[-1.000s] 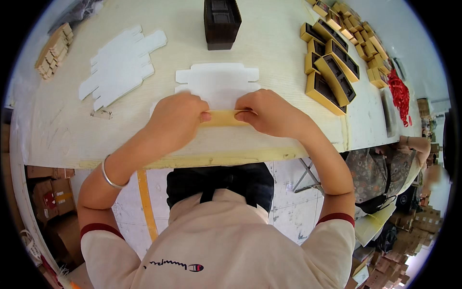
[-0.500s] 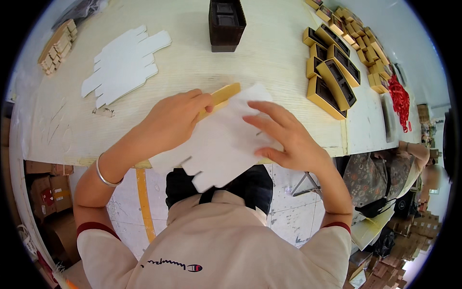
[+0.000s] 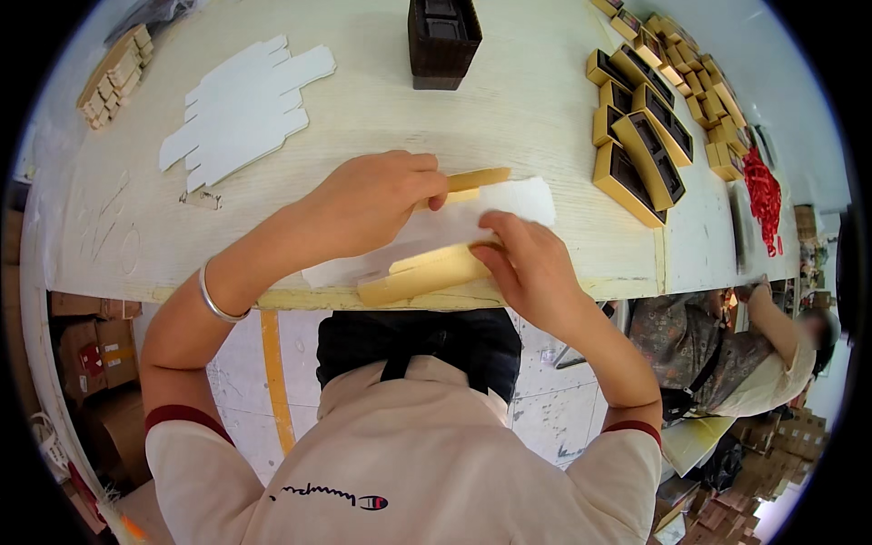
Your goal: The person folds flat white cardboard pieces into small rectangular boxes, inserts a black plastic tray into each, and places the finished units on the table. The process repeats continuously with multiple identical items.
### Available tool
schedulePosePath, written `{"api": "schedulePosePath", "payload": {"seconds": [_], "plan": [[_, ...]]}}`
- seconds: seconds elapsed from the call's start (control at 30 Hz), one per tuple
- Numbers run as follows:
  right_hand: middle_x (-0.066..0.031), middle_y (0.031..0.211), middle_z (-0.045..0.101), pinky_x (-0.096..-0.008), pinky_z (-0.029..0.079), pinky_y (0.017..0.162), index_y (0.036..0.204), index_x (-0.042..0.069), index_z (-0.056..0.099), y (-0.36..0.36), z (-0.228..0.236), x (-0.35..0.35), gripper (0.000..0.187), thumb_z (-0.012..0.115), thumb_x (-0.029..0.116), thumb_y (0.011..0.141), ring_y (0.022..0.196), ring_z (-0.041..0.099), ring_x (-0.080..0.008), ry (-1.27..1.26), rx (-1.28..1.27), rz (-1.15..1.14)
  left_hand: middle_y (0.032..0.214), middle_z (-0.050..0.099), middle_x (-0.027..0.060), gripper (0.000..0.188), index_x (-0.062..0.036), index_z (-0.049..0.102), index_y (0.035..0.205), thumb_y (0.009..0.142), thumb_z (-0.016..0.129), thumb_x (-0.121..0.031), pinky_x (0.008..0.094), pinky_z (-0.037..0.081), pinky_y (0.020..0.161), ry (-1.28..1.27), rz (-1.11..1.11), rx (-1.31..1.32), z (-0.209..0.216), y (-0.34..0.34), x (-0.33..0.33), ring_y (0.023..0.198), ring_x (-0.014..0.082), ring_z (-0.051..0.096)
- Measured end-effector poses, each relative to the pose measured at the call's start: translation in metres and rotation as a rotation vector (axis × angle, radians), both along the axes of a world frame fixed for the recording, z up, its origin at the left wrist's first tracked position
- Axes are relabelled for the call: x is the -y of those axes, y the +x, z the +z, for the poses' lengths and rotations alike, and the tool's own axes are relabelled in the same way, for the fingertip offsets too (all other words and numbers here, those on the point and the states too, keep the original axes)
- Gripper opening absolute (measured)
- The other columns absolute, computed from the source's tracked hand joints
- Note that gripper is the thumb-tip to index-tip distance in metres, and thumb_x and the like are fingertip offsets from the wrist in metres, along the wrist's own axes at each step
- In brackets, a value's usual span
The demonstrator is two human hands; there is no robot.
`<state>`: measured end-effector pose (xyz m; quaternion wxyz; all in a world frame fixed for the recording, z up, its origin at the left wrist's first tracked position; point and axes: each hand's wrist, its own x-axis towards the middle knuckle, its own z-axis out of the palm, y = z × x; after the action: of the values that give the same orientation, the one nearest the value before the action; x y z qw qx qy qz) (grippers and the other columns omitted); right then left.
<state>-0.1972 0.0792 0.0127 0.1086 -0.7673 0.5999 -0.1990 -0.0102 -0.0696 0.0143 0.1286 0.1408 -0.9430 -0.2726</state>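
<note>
A cardboard box blank [image 3: 427, 274], white inside and gold outside, lies at the table's front edge in front of me. Both of its long sides stand folded up, showing gold. My left hand [image 3: 386, 202] is closed on the far side flap, fingertips bent over its edge. The near side flap is pinched by my right hand [image 3: 529, 268] toward its right end, thumb and fingers close together. Part of the white inner face is hidden under my hands. Beyond the blank, to the left, lies a stack of flat white blanks [image 3: 241, 113].
Dark plastic inserts [image 3: 443, 54] stand stacked at the far middle. On the right are gold boxes with dark inserts [image 3: 640, 150], more gold boxes [image 3: 699, 82] and red ribbon [image 3: 761, 200]. Folded pale pieces [image 3: 113, 77] lie far left. Another person [image 3: 727, 350] sits at the right.
The blank has come down flat onto the table and its near side is now folded up. My left hand moved right; my right hand closed from spread fingers onto the near flap.
</note>
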Motion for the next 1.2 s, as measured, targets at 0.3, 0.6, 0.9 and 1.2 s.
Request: {"api": "schedulePosePath", "payload": {"seconds": [0.3, 0.6, 0.9, 1.2], "plan": [[-0.0119, 0.099, 0.053, -0.0355, 0.046, 0.081, 0.092, -0.002, 0.060, -0.001, -0.006, 0.007, 0.025, 0.067, 0.014, 0.074, 0.091, 0.053, -0.0257, -0.248, -0.027, 0.335, 0.102, 0.058, 0.0081, 0.008, -0.0060, 0.060, 0.081, 0.075, 0.065, -0.005, 0.0404, 0.046, 0.073, -0.401, 0.023, -0.274, -0.006, 0.002, -0.015, 0.083, 0.0294, 0.055], [-0.0107, 0.095, 0.054, -0.0355, 0.048, 0.074, 0.095, -0.002, 0.060, 0.004, -0.004, 0.002, 0.027, 0.066, 0.011, 0.072, 0.085, 0.054, -0.0261, -0.276, -0.230, 0.363, 0.079, 0.051, 0.0060, 0.022, -0.0048, 0.059, 0.082, 0.071, 0.073, -0.017, 0.0324, 0.046, 0.060, -0.383, 0.009, -0.072, -0.007, 0.036, -0.062, 0.069, 0.0231, 0.051], [-0.0125, 0.082, 0.061, -0.0394, 0.048, 0.070, 0.080, 0.002, 0.060, 0.001, 0.015, 0.041, 0.004, 0.058, 0.002, 0.076, 0.083, 0.060, -0.0330, 0.206, -0.014, 0.243, 0.071, 0.053, 0.0068, 0.014, -0.0031, 0.062, 0.080, 0.077, 0.068, -0.016, 0.0357, 0.045, 0.057, -0.326, 0.179, 0.035, -0.002, 0.025, -0.052, 0.069, 0.0244, 0.055], [-0.0056, 0.075, 0.057, -0.0351, 0.048, 0.066, 0.077, 0.004, 0.060, -0.013, 0.032, 0.032, 0.007, 0.063, 0.007, 0.072, 0.077, 0.059, -0.0234, -0.053, -0.358, 0.386, 0.126, 0.050, 0.0111, 0.041, -0.0082, 0.059, 0.121, 0.080, 0.064, -0.004, 0.0303, 0.049, 0.072, -0.055, 0.192, -0.039, 0.036, 0.032, -0.005, 0.083, 0.0271, 0.060]]}}
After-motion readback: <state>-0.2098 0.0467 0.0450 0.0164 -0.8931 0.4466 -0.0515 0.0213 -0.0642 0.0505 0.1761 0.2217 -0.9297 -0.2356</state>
